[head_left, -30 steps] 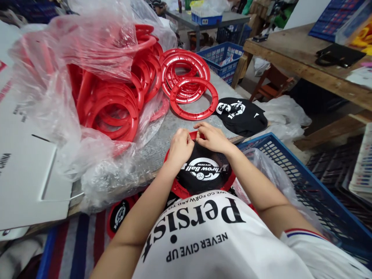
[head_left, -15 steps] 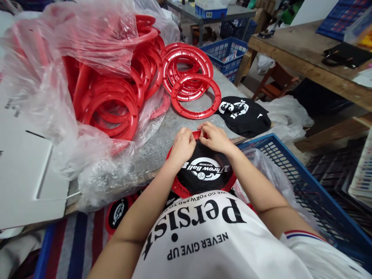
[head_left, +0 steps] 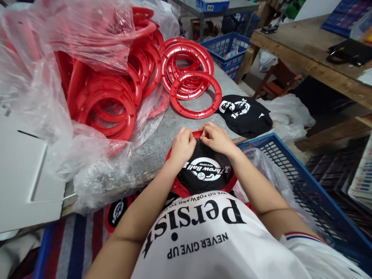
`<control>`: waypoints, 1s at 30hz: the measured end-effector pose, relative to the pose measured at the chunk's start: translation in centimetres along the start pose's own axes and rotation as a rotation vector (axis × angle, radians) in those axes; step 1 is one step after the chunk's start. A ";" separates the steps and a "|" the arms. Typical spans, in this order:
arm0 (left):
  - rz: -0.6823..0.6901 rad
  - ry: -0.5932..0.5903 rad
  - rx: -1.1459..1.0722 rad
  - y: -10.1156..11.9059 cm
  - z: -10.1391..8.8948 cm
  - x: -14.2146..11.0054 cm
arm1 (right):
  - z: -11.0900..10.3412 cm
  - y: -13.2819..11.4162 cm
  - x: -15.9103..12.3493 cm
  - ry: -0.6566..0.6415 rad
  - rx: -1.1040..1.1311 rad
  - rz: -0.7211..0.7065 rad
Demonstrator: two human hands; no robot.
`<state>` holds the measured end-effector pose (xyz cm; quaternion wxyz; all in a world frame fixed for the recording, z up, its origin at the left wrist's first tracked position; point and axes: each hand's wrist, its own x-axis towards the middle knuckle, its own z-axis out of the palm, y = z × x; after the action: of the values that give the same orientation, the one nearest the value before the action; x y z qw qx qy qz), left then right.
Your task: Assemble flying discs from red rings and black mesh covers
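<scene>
The black mesh disc (head_left: 205,170) is lying over a red ring (head_left: 180,189) at the table (head_left: 162,135) edge, against the person's chest. The left hand (head_left: 182,146) and right hand (head_left: 216,138) are pinching its far hem over the rim, fingertips nearly touching. Working in short, even tugs around the rim would probably be keeping the mesh taut. Compared with a second ago, the hands are barely shifting; the loose ring (head_left: 196,93) beyond is sitting slightly higher in view.

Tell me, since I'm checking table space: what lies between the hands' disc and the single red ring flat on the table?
In the head view, only bare grey tabletop separates the mesh-covered disc from the red ring.
</scene>
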<state>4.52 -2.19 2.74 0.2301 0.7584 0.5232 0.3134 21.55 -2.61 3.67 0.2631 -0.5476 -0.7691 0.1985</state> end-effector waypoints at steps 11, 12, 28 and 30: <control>0.089 -0.133 0.089 -0.9 -0.3 -0.7 | -0.2 2.3 0.3 -0.025 -0.002 0.052; 0.079 -0.115 0.087 -1.1 -0.2 -1.0 | -0.4 2.6 0.2 -0.026 0.016 0.046; 0.053 -0.052 -0.074 0.0 0.9 -0.7 | -2.5 0.2 1.0 -0.224 -0.196 -0.072; 0.061 -0.063 -0.081 -0.1 1.0 -0.7 | -2.4 0.4 0.7 -0.218 -0.184 -0.047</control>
<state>5.03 -2.85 1.79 0.2671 0.7736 0.4792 0.3172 23.10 -1.75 5.43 0.1312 -0.5263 -0.8207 0.1794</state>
